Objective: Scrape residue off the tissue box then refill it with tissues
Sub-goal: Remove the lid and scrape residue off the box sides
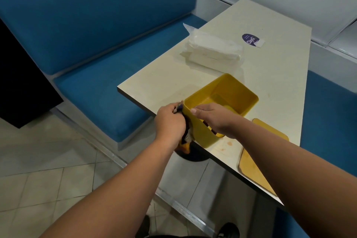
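Note:
An empty yellow tissue box (234,92) stands open side up at the near left edge of the cream table (280,75). My right hand (213,117) grips its near rim, thumb on the outside wall. My left hand (170,121) holds a crumpled dark and orange cloth (185,141) against the box's left outer wall. The box's yellow lid (262,152) lies flat on the table to the right. A clear plastic pack of white tissues (212,50) lies farther back on the table.
A purple round sticker (250,39) is on the far tabletop. Blue padded bench seats (100,94) run along the table's left and right sides. Orange stains (229,143) mark the table near the box. Tiled floor and the table's black base lie below.

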